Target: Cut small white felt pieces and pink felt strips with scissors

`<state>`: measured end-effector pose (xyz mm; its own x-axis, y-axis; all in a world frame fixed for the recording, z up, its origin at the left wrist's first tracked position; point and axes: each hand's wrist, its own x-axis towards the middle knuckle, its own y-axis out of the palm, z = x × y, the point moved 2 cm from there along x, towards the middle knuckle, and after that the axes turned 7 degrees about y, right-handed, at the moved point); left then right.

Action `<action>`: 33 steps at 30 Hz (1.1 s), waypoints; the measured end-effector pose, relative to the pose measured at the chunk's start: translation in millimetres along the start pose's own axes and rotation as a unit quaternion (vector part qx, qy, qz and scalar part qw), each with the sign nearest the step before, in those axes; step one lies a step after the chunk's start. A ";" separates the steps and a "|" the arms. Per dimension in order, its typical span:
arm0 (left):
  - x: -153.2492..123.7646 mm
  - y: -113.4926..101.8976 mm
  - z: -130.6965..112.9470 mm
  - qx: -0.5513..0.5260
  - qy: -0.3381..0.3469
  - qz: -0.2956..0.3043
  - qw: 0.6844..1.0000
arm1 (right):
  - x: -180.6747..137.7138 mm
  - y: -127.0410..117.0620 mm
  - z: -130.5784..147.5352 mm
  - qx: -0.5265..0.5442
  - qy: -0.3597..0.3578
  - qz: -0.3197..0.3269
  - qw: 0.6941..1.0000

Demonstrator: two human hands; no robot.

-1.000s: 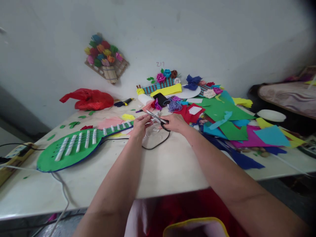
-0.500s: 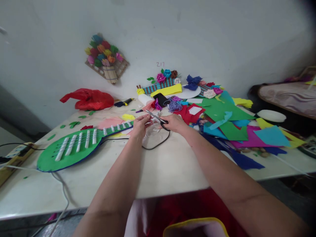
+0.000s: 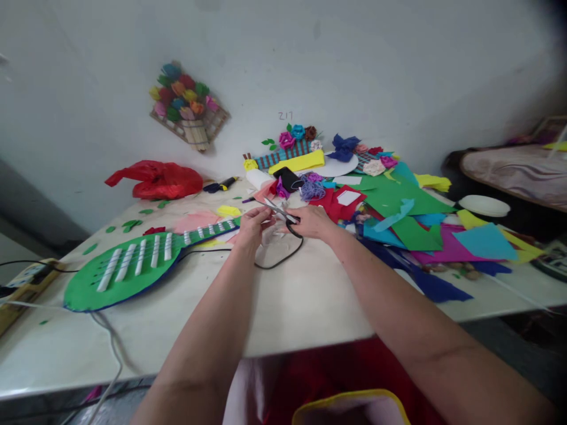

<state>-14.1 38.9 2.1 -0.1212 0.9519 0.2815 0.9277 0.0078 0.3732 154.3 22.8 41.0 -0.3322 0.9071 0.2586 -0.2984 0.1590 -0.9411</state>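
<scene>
My right hand (image 3: 312,221) is closed around the black handles of a pair of scissors (image 3: 280,211), whose blades point left and stand slightly apart. Close by the blade tips, my left hand (image 3: 253,225) is closed in a pinch; what sits between its fingers is too small to make out, perhaps a whitish scrap. Clear and white scraps (image 3: 271,236) lie under both hands, beside a looped black cable (image 3: 283,262). Left of my left hand is a green guitar-shaped craft piece (image 3: 128,268) with white rolled strips and strings, its narrow neck reaching toward my wrist.
Coloured sheets (image 3: 394,206) and scraps cover the table's right side. A red plastic bag (image 3: 162,180), a black phone-like object (image 3: 287,179), purple yarn (image 3: 312,188) and a folded yellow strip (image 3: 296,162) lie toward the wall. A power strip (image 3: 31,283) sits at the left edge.
The scissors' blades look a little further apart than before. Both hands keep nearly the same place, and the whole view has shifted slightly.
</scene>
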 end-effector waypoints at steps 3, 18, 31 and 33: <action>0.2 -0.1 -0.3 -0.005 0.006 0.001 1.000 | -0.5 -0.8 0.9 -0.005 -0.004 0.002 1.000; 1.2 -2.6 2.0 -0.001 0.006 0.008 1.000 | 1.5 4.3 -0.3 0.014 -0.017 -0.018 1.000; 1.2 -1.7 4.2 0.002 -0.003 0.014 1.000 | 2.3 6.3 -1.7 0.017 -0.023 -0.013 0.999; 0.0 -0.4 3.9 0.003 -0.007 0.015 1.000 | 2.1 6.9 -1.9 0.009 -0.021 -0.014 1.000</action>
<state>-13.1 40.1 -1.5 -0.0886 0.9558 0.2805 0.9329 -0.0191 0.3595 153.2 26.5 34.6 -0.3612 0.8848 0.2944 -0.3239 0.1770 -0.9294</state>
